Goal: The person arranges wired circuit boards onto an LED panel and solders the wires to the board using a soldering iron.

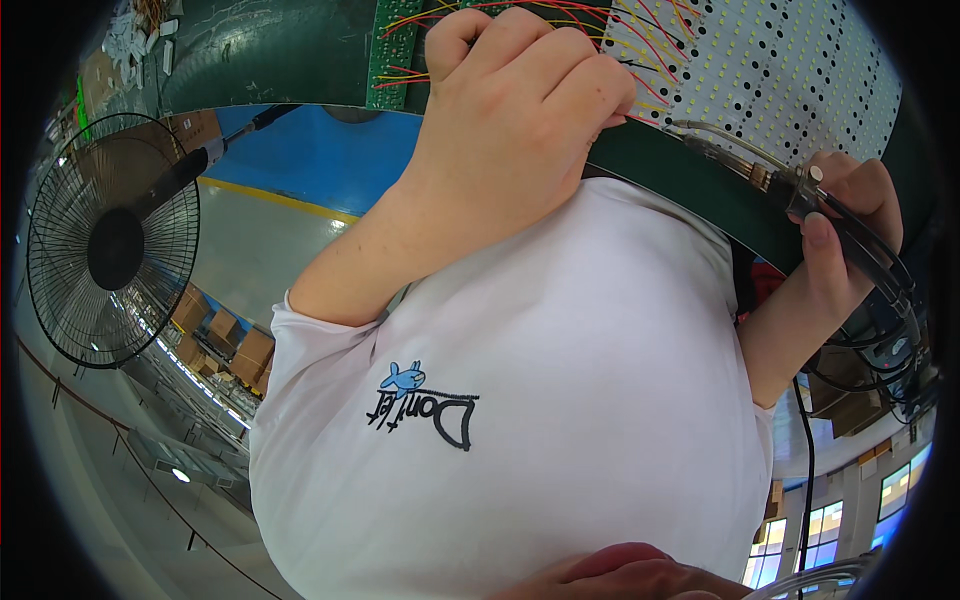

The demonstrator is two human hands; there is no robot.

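Observation:
My left hand (525, 95) is closed over the front edge of the work surface, its fingers curled downward above thin red, yellow and black wires (650, 50). What its fingertips hold is hidden behind the hand. My right hand (850, 220) grips a soldering iron (785, 185) with a thin curved metal feed tube clamped along it. The iron's tip points left, toward my left fingertips. Beyond both hands lies a white board (770, 65) dotted with rows of small yellowish parts and black holes. A narrow green circuit board (395, 60) with wires attached lies left of my left hand.
A dark green mat (270, 55) covers the bench, with small white pieces (130, 45) at its far left. A black fan (115, 245) stands at the left. Black cables (900, 290) trail from the iron at the right. Cardboard boxes (235, 340) stand in the background.

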